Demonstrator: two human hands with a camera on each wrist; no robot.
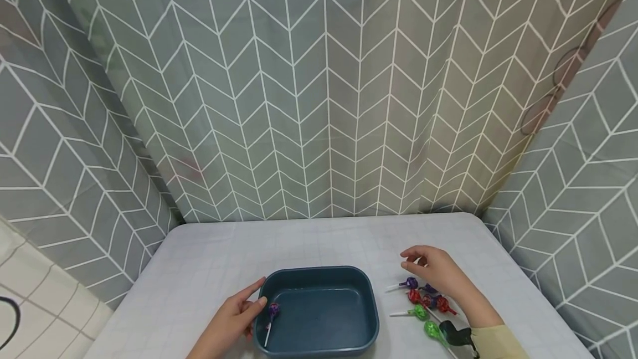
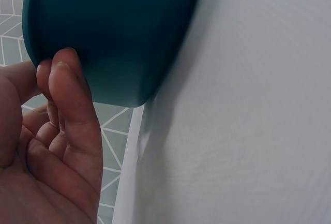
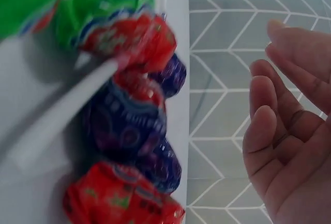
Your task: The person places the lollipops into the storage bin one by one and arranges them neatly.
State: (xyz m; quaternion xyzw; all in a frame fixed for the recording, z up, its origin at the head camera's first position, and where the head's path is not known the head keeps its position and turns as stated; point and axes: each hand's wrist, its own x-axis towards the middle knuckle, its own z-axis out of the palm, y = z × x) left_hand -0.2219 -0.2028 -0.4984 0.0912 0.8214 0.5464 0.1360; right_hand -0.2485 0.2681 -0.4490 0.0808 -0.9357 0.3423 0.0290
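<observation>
A dark blue rectangular basin (image 1: 326,317) stands on the table, with one purple-wrapped lollipop (image 1: 273,310) leaning at its left inner wall. My left hand (image 1: 229,317) holds the basin's left rim, thumb over the edge and fingers along the outside. To the basin's right lies a loose group of lollipops, among them a purple one (image 1: 411,282), a red one (image 1: 414,296) and green ones (image 1: 432,329), with white sticks. My right hand (image 1: 435,269) hovers over the far side of this group, fingers loosely bent with nothing between them; its wrist partly covers some lollipops.
A white cloth covers the table (image 1: 219,248). Grey patterned curtains (image 1: 309,98) hang behind it and on both sides. A black strap device (image 1: 452,333) sits on the right wrist, beside a pale yellow sleeve (image 1: 498,342). White tiles (image 1: 40,292) show at lower left.
</observation>
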